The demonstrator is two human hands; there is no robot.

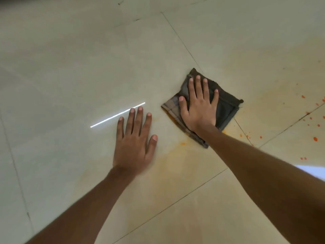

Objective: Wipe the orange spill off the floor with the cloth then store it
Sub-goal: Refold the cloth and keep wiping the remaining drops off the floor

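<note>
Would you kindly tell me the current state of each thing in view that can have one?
cloth: folded, flat on the floor, pressed under the right hand.
right hand: open, fingers straight and spread on the cloth.
left hand: open, flat on the bare floor, holding nothing.
orange drops: unwiped, right of the cloth.
orange smear: faint film on the tile between the arms.

Thin white light streak (109, 119) reflected left of centre. Dark grout lines (181, 39) run diagonally. Bright patch (314, 171) at right edge.
</note>
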